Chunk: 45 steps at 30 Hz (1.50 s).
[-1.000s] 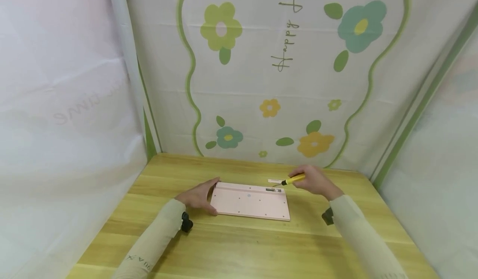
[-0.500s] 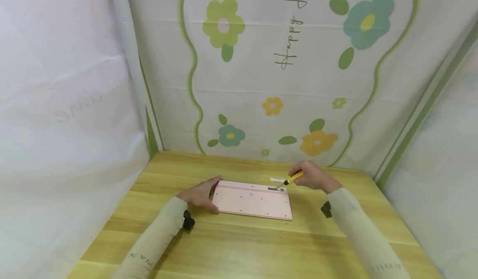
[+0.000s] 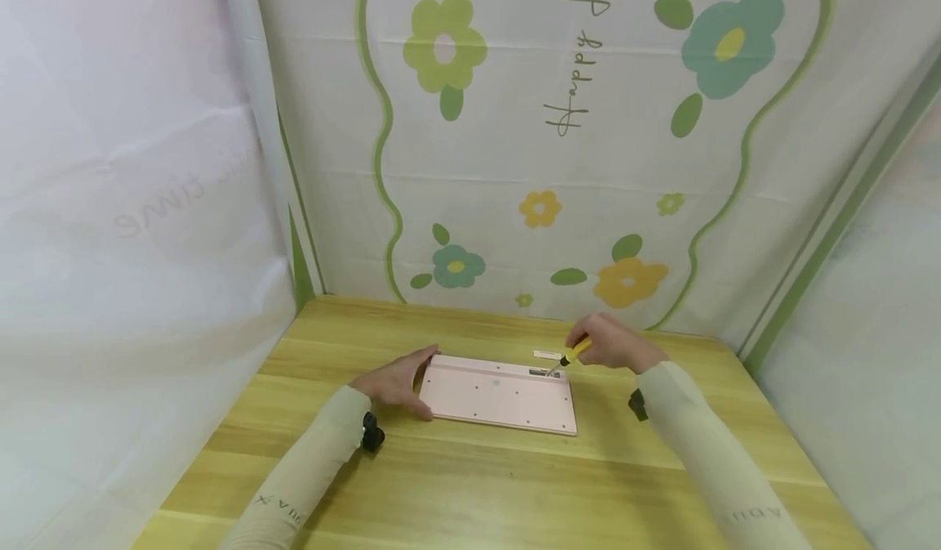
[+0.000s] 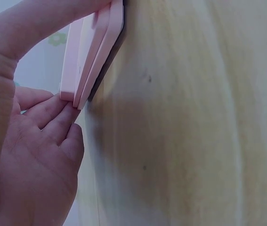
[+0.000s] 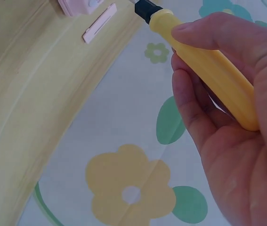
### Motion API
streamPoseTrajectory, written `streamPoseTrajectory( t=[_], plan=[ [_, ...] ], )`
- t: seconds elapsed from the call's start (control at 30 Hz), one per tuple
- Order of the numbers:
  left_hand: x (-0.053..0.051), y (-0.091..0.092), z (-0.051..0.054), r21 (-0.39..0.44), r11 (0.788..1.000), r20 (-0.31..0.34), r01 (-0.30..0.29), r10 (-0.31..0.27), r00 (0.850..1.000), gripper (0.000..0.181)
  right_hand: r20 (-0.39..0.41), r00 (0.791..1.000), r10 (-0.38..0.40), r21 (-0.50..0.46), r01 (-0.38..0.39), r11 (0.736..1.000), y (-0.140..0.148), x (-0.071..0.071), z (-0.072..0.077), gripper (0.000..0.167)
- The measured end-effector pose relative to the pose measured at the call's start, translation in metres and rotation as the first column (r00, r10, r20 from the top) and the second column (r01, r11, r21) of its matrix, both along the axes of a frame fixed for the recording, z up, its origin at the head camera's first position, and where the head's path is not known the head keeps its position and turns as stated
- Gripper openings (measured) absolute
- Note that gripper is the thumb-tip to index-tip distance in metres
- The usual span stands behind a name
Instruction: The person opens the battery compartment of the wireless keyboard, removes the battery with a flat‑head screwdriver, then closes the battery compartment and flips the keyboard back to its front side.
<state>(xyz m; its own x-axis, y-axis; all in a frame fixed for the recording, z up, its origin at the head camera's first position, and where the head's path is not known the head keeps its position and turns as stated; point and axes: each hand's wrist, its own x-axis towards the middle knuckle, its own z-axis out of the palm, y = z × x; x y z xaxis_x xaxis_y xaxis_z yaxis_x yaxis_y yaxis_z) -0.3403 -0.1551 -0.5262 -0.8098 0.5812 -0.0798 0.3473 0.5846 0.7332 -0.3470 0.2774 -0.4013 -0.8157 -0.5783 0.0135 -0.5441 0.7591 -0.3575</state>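
Observation:
A pink keyboard lies underside up on the table, with small dark screw spots across it. My left hand holds its left end, thumb at the near edge and fingers at the far edge; the left wrist view shows the fingers against the keyboard's corner. In my right hand is a screwdriver with a yellow handle, pinched between thumb and fingers. Its tip points down into the uncovered battery compartment at the keyboard's far right. What the tip touches is too small to tell.
Just behind the keyboard lies a small pink battery cover, also visible as a narrow strip in the right wrist view. A flowered cloth hangs at the table's back edge, with pale cloth on both sides.
The screwdriver's tip has shifted slightly right along the battery compartment, and its handle now stands steeper. My left hand keeps its place on the keyboard. The head view has shifted a little.

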Motion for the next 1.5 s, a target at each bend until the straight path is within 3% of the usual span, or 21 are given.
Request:
streamPoseTrajectory(
  t=[0.47, 0.73, 1.17, 1.5],
  plan=[
    [0.001, 0.001, -0.004, -0.012, 1.000, 0.001, -0.005, 0.005, 1.000, 0.136, 0.009, 0.998, 0.064, 0.098, -0.064, 0.993, -0.018, -0.003, 0.005, 0.023],
    [0.002, 0.002, -0.006, -0.004, 1.000, 0.001, -0.007, 0.007, 1.000, 0.134, 0.010, 0.999, 0.044, 0.142, -0.045, 0.989, -0.026, -0.007, 0.004, 0.017],
    [0.000, 0.002, -0.009, -0.023, 1.000, -0.010, -0.010, 0.009, 1.000, 0.136, 0.075, 0.997, -0.025, -0.005, 0.025, 1.000, -0.008, -0.008, -0.008, 0.014],
    [-0.001, 0.001, -0.002, -0.025, 1.000, -0.020, -0.014, 0.014, 1.000, 0.136, 0.102, 0.989, -0.103, -0.111, 0.114, 0.987, 0.012, -0.005, -0.022, 0.015]
  ],
)
